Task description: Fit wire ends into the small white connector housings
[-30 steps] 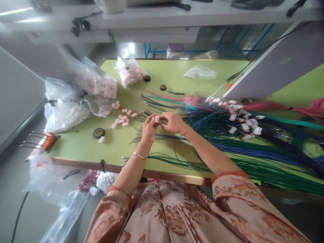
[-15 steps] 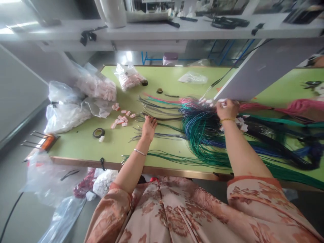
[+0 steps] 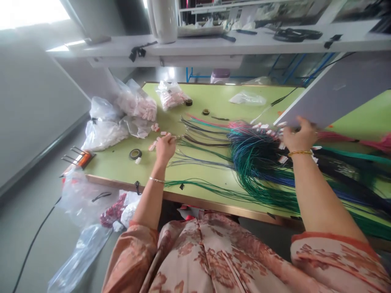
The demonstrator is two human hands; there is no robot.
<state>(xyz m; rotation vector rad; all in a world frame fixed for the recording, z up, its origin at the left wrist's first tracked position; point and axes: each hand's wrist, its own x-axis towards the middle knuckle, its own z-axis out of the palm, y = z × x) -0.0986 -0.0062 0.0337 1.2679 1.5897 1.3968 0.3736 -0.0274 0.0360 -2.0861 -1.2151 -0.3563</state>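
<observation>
My left hand [image 3: 165, 147] lies on the green table [image 3: 122, 162] at the scattered small pink-and-white connectors [image 3: 155, 142]. Its fingers are curled down among them, and what they pinch is hidden. My right hand [image 3: 301, 136] is stretched far to the right, fingers apart, resting on the heap of white connectors [image 3: 275, 134] fitted to the wire ends. Under and around it spreads a thick bundle of green, blue and black wires [image 3: 259, 162]. Loose cut wires [image 3: 201, 142] lie fanned out between the two hands.
Plastic bags of connectors [image 3: 134, 106] pile up at the table's left end, and more bags [image 3: 91, 203] hang below its edge. Tape rolls [image 3: 135, 154] sit near my left hand. A grey slanted panel [image 3: 336, 89] overhangs the right side, under a white shelf [image 3: 214, 42].
My hands parted from the connector they held together. The right hand went out to the connector heap on the wires. The left hand slid left to the loose connectors.
</observation>
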